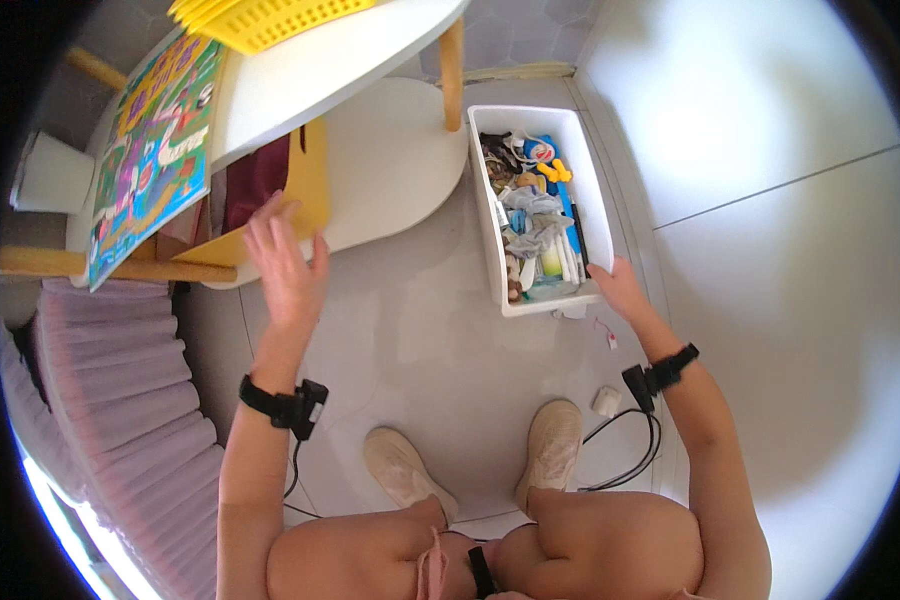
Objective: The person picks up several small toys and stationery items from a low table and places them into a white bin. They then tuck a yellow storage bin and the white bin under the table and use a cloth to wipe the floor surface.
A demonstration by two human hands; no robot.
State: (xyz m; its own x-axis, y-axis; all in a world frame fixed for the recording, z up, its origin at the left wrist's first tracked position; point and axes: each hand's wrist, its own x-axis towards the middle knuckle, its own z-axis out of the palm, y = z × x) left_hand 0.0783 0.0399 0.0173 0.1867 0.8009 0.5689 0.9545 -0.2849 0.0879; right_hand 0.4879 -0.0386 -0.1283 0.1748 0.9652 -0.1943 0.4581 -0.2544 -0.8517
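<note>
A white plastic bin (pixel 498 275) full of small odds and ends stands on the floor at the right. My right hand (pixel 618 286) grips its near right corner, fingers curled over the rim. Inside the bin lie a blue toy figure (pixel 540 150), a yellow toy piece (pixel 555 172), crumpled clear plastic bags (pixel 540 232) and other small items. My left hand (pixel 288 262) is raised with its fingers apart, holding nothing. It is close to a yellow box (pixel 312 180) on the lower shelf, which has dark red cloth (pixel 257 185) in it. From this view I cannot tell whether the fingertips touch the box.
A white two-tier shelf (pixel 410 150) with wooden legs stands at the left, a yellow basket (pixel 280 25) on top and a colourful picture board (pixel 160 150) leaning on it. A pleated curtain (pixel 120 370) hangs at left. A small white block (pixel 606 401) and red tag (pixel 612 341) lie on the floor.
</note>
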